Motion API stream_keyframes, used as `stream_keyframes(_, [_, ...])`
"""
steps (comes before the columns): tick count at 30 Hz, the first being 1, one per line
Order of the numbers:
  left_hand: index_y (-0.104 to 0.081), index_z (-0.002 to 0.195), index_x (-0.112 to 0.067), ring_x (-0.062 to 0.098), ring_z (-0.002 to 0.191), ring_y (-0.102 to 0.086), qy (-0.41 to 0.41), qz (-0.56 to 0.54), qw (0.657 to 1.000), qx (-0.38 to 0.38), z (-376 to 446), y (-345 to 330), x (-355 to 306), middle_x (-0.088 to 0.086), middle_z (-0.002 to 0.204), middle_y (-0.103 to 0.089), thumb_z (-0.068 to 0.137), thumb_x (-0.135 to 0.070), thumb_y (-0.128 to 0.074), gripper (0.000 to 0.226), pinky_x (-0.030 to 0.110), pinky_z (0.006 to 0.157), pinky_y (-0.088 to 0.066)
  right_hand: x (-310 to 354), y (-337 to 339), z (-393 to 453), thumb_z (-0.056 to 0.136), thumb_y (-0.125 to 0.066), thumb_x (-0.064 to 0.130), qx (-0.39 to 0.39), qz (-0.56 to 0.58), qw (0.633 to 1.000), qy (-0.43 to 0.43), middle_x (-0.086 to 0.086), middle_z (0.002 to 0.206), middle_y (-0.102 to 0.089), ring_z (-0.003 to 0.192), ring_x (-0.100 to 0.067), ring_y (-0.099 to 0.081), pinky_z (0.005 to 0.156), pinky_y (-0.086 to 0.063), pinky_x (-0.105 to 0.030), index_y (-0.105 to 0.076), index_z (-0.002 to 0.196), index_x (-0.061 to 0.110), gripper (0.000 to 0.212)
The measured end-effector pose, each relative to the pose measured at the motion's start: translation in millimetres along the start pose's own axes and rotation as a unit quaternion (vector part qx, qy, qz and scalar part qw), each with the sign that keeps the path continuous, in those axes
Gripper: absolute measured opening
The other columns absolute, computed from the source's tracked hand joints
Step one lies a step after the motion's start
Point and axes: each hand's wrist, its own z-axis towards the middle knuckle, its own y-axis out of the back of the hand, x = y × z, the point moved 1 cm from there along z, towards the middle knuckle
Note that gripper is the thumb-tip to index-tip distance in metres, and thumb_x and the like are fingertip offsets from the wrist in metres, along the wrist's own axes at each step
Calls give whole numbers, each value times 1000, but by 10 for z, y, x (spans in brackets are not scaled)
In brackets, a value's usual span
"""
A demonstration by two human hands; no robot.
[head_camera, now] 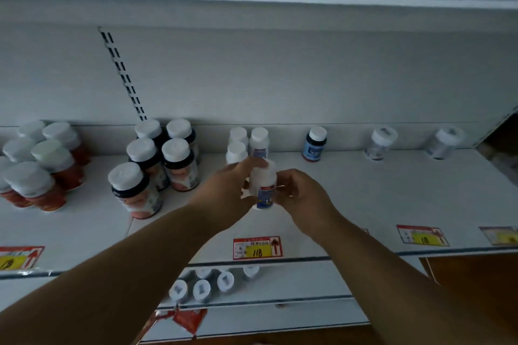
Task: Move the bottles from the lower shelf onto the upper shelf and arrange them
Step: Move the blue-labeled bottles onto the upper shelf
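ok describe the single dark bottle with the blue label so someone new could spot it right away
Start at the upper shelf, the wide white one with bottles along its back wall. Right of the hands and the cluster of small white bottles, one bottle stands by itself against the wall: the blue-labelled bottle. It alone pairs a dark body and white cap with a blue label; the bottles to its right are pale.

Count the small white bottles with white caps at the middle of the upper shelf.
4: three small white bottles stand clustered at the back, one in front gripped by both hands. Others may be hidden behind.
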Motion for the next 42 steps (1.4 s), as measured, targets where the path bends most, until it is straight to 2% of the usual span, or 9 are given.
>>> stream_keyframes(4, [-31,143,-36,22,118,-57,1,93,996,12,246,-136,34,-1,145,-45,92,-24,-66,63,36,97,-51,-197,-21,295,88,-74,19,-2,-16,1000,12,14,99,-67,90,2,-63,76,-47,-9,-59,102,28,22])
stream_keyframes(6, [-36,140,-30,26,119,-56,-17,149,989,1,350,-207,68,1,147,-39,91,-24,-66,58,38,95,-52,-263,-60,382,87,-74,17,-6,4,1000,11,12,98,-68,92,-4,-66,81,-51,-18,-58,97,30,23])
stream_keyframes(12, [-68,108,-16,31,103,-59,-129,293,942,-100,546,-255,94,5,110,-63,61,-8,-83,51,46,87,-51,-332,-199,540,89,-68,22,-65,-49,996,22,9,101,-68,93,-7,-63,86,-52,-27,-58,104,27,18])
stream_keyframes(19, [-68,82,-20,28,88,-57,-182,352,908,-137,847,-143,207,-4,83,-62,65,-12,-76,20,38,79,-40,-287,-237,771,92,-62,26,-86,-113,990,7,3,102,-66,92,-13,-63,75,-44,-24,-59,107,20,16])
stream_keyframes(23, [-70,82,-19,29,88,-58,-170,339,916,-134,844,-138,237,-3,82,-64,65,-13,-76,19,39,79,-43,-278,-254,785,92,-63,26,-85,-119,989,-3,3,105,-66,93,-13,-62,74,-39,-22,-59,110,19,20])
stream_keyframes(28, [-69,102,-15,29,99,-60,-104,268,951,-113,626,-127,138,2,101,-67,70,-16,-76,33,43,87,-49,-230,-221,577,93,-64,25,-115,-126,985,-8,7,101,-55,93,-8,-55,74,-37,-16,-56,117,17,26])
stream_keyframes(32, [-67,111,-16,27,106,-58,-87,187,971,-122,254,-43,136,2,108,-65,77,-21,-74,35,42,93,-46,-94,-328,225,92,-67,26,-156,-135,978,29,7,106,-55,93,-6,-52,82,-44,-18,-55,118,19,29])
stream_keyframes(35, [-66,116,-19,28,110,-56,-91,124,981,-117,-124,37,290,2,113,-65,79,-22,-74,38,42,95,-45,101,-544,-101,91,-68,27,-167,-121,978,36,8,110,-58,93,-5,-55,76,-41,-10,-56,120,18,32])
stream_keyframes(42, [-66,114,-19,30,103,-61,-127,81,983,-107,-1316,534,1045,3,110,-67,76,-16,-78,40,41,88,-49,719,-1562,-936,91,-67,21,-203,-91,973,54,8,115,-62,96,-5,-60,82,-51,-21,-58,123,21,33])
